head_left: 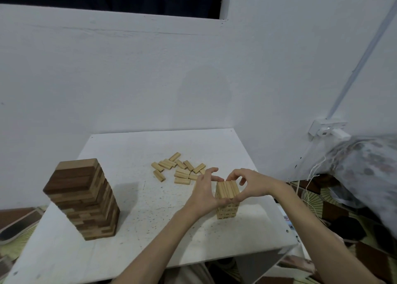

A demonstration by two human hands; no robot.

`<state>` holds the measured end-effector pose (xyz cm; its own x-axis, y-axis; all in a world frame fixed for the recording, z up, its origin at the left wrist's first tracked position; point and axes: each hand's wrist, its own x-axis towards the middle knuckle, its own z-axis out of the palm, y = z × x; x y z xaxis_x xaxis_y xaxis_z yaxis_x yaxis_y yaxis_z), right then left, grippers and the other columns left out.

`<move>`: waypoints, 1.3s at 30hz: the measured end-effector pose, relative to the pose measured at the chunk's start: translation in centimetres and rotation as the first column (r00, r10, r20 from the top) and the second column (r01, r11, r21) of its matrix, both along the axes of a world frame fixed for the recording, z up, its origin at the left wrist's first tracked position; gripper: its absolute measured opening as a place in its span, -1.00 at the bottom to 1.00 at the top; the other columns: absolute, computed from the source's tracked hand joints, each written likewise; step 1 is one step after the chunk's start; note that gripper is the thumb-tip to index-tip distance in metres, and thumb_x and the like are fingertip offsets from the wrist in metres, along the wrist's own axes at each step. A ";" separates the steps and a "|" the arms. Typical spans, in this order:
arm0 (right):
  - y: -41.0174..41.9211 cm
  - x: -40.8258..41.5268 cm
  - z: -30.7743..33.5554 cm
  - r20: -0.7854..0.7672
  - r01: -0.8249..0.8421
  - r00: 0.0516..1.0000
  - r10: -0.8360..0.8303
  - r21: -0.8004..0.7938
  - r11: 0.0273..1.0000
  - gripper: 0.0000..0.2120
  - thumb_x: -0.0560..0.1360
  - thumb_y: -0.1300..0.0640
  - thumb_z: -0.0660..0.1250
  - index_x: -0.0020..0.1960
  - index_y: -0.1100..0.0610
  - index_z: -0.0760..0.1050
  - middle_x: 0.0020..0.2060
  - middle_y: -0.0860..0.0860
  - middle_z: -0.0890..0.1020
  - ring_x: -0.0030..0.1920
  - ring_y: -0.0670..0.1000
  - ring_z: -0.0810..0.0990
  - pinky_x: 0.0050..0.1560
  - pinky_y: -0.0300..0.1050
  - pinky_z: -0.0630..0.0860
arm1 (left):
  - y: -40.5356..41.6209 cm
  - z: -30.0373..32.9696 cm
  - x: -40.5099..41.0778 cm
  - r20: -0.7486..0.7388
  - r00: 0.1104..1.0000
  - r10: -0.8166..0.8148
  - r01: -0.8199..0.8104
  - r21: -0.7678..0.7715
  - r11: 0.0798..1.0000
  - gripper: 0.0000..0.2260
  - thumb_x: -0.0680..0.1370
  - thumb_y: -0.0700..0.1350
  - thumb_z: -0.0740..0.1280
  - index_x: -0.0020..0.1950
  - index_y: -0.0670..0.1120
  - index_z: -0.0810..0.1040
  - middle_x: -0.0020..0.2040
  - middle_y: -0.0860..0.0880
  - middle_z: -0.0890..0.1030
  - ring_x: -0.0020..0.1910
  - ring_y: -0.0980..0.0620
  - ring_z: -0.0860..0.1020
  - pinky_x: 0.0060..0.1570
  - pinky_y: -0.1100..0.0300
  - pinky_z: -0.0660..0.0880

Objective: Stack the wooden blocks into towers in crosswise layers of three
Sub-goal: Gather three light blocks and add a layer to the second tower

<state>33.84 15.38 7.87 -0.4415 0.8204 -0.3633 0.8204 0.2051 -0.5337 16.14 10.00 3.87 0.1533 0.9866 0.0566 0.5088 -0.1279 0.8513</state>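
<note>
A small tower of pale wooden blocks (228,195) stands at the right of the white table (137,199). My left hand (205,192) presses against its left side, thumb low on the front, fingers spread near the top. My right hand (247,182) curves over the tower's right side, its fingertips touching the top layer. Neither hand holds a loose block. Several loose pale blocks (179,170) lie scattered behind the tower. A taller tower of dark and light brown blocks (82,199) stands at the left.
White walls close off the back and right. A wall socket with a plug and cords (326,130) sits at the right, beside a patterned fabric bundle (365,167). The table's front edge runs near my forearms.
</note>
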 end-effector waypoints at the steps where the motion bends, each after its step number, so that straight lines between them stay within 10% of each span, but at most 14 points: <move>1: 0.0 0.0 0.0 -0.004 0.000 1.000 0.000 -0.004 1.000 -0.51 0.34 0.06 0.54 0.18 -0.11 0.39 0.21 -0.09 0.42 0.12 -0.06 0.42 0.00 -0.23 0.41 | 0.0 0.0 0.0 -0.001 1.000 -0.001 0.001 -0.005 1.000 -0.20 0.34 -0.06 0.54 0.43 -0.01 0.15 0.22 0.09 0.47 0.24 0.18 0.22 0.11 0.32 0.16; 15: -0.2 0.5 0.7 -0.006 0.047 0.999 -0.048 -0.057 0.997 -0.27 0.34 -0.03 0.54 0.40 -0.14 0.25 0.27 -0.08 0.36 0.21 -0.05 0.41 0.17 -0.12 0.43 | -0.3 0.3 -0.2 0.057 0.998 -0.022 0.026 -0.068 0.997 -0.06 0.28 0.19 0.52 0.50 0.01 0.07 0.42 0.09 0.20 0.40 0.11 0.17 0.37 0.14 0.23; 24: -2.6 0.0 -2.0 -0.522 0.345 0.734 -0.435 -0.265 0.900 -0.14 0.36 -0.40 0.07 0.54 0.00 0.06 0.48 -0.08 0.25 0.44 -0.08 0.26 0.45 -0.02 0.22 | -2.1 1.8 0.9 0.571 0.776 0.268 0.005 -0.431 0.902 -0.36 0.54 0.29 -0.25 0.55 0.01 -0.07 0.53 0.13 -0.01 0.51 0.10 -0.02 0.45 0.11 -0.07; 33: -3.9 -2.2 -2.0 -0.553 0.370 0.580 -0.598 -0.475 0.798 0.33 0.11 -0.67 -0.05 0.48 0.35 -0.11 0.46 0.26 0.05 0.49 0.23 0.04 0.52 0.18 -0.01 | -3.6 5.5 2.8 0.560 0.801 0.211 0.143 -0.521 0.841 -0.32 0.59 0.20 -0.34 0.50 -0.19 0.14 0.50 -0.14 0.22 0.48 -0.03 0.18 0.25 0.22 0.23; 39: -4.1 -2.3 -1.9 -0.573 0.333 0.591 -0.568 -0.468 0.818 0.06 0.37 -0.46 -0.21 0.43 0.44 0.07 0.39 0.31 0.31 0.43 0.26 0.23 0.45 0.00 0.23 | -3.0 5.0 3.0 0.591 0.765 0.257 0.161 -0.561 0.812 -0.30 0.58 0.22 -0.34 0.44 -0.14 0.29 0.36 -0.08 0.38 0.40 0.00 0.30 0.17 0.22 0.26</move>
